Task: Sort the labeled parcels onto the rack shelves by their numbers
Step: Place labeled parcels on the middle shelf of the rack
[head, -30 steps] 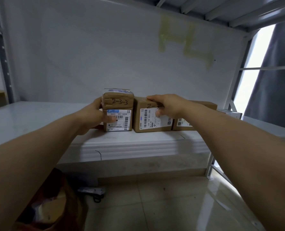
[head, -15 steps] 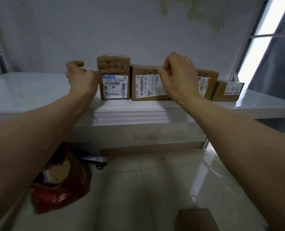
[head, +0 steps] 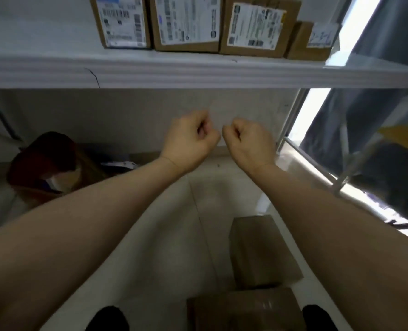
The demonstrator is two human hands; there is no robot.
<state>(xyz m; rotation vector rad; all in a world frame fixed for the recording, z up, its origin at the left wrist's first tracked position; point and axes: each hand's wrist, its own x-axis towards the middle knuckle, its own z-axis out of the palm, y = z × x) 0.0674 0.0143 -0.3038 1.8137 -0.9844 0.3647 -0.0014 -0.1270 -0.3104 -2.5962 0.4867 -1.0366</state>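
Four parcels (head: 186,22) side by side on the shelf (head: 198,72); two boxes (head: 258,249) on the floor below

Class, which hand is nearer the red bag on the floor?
Left. The left hand is right of the red bag; the right hand is farther right, beyond it.

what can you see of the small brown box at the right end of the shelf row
The small brown cardboard parcel is the lowest of the four in the row, standing upright on the white rack shelf near its front edge. A white paper label with dark handwriting, too blurred to read, covers the right of its front. Its left side sits against the larger brown labelled parcel.
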